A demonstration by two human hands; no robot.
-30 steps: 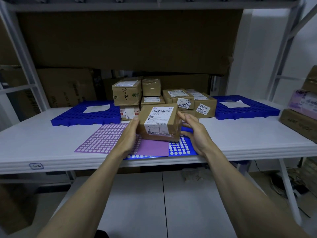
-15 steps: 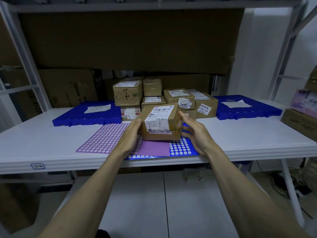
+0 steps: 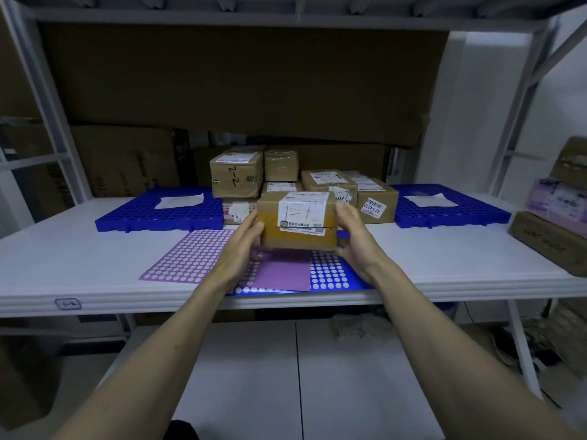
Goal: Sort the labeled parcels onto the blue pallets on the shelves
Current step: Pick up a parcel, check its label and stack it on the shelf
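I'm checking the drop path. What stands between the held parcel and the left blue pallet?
Nothing visible does. Left hand and right hand hold the parcel above the sticker sheets; bare shelf leads to the left blue pallet, which carries only a paper slip.

Dim, soft focus, bowed edges

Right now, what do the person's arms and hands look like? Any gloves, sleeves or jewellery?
Both hands, left and right, are bare: no gloves, and no rings show. The forearms are bare too, with no sleeve, watch or wristband in view up to the bottom edge of the picture. No marks or tattoos show on them.
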